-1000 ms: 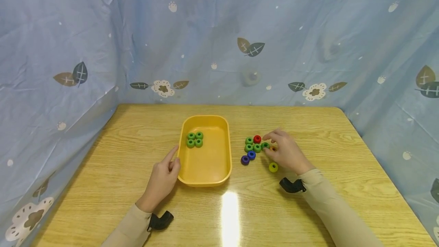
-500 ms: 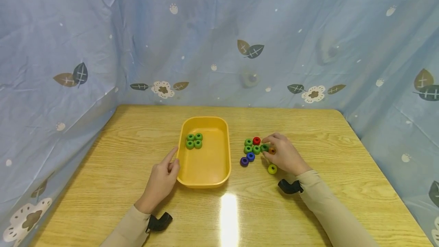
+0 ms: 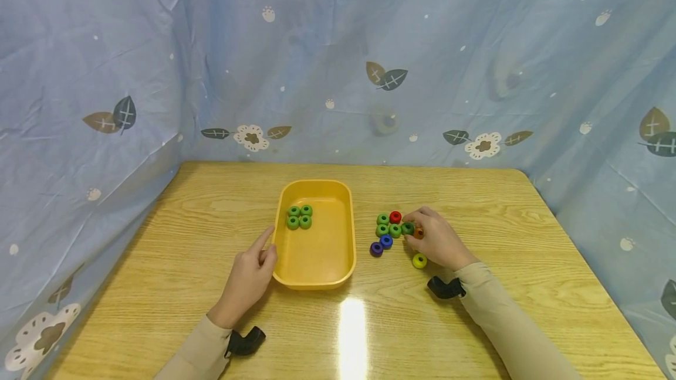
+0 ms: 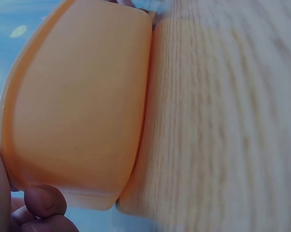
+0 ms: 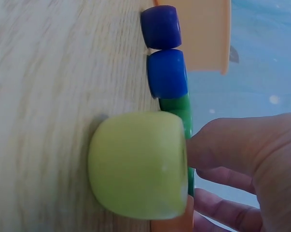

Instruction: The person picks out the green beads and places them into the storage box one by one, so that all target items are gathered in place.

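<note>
My left hand point(image 3: 248, 277) rests at the left side of the yellow tray point(image 3: 317, 282), its index finger extended to the rim. Several light green beads point(image 3: 299, 217) sit grouped in the tray's far left part. To the right of the tray, my right hand point(image 3: 439, 241) pinches a dark green bead point(image 3: 407, 228) between thumb and finger, low at the table. An orange bead point(image 3: 418, 233) lies partly under that hand. Close by its wrist is a yellow bead point(image 5: 138, 165); the hand hides part of the bead row in the right wrist view.
Left of the right hand lie light green beads point(image 3: 382, 230), a red bead point(image 3: 395, 217), a blue bead point(image 3: 386, 241) and a purple bead point(image 3: 376, 249). Patterned blue cloth point(image 3: 327, 75) hangs behind the wooden table point(image 3: 222, 198).
My right hand's fingers have come down and closed in around the dark green bead. The left hand stays at the tray. The whole view has shifted slightly.
</note>
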Demonstrator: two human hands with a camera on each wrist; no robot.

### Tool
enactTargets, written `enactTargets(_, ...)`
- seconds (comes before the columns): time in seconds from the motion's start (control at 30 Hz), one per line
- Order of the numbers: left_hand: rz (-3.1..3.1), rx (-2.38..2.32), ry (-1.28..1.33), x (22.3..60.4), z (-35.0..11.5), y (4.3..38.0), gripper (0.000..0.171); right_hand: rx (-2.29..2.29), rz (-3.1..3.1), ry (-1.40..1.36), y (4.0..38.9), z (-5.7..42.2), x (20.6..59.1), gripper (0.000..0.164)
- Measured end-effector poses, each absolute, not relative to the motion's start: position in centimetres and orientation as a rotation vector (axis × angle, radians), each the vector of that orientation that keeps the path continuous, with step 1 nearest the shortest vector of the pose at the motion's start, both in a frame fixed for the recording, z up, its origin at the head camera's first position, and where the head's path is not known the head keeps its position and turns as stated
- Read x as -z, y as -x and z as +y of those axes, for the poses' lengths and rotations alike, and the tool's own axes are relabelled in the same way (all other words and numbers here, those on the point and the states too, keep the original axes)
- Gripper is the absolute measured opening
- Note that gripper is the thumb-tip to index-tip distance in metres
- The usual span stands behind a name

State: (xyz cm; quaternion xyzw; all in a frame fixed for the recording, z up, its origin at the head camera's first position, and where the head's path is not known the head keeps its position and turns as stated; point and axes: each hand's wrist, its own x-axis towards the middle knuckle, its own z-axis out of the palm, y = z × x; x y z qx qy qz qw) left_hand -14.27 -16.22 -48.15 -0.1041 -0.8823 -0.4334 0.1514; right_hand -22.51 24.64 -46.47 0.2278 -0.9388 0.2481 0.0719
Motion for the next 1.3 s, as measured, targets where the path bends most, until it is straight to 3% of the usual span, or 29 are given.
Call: enactTargets(1.3, -2.526, 1.223, 0.309, 48.21, -16.25, 14.29, 0.045, -0.759, -2.786, -0.66, 22.41, 24.42, 46.71, 0.029)
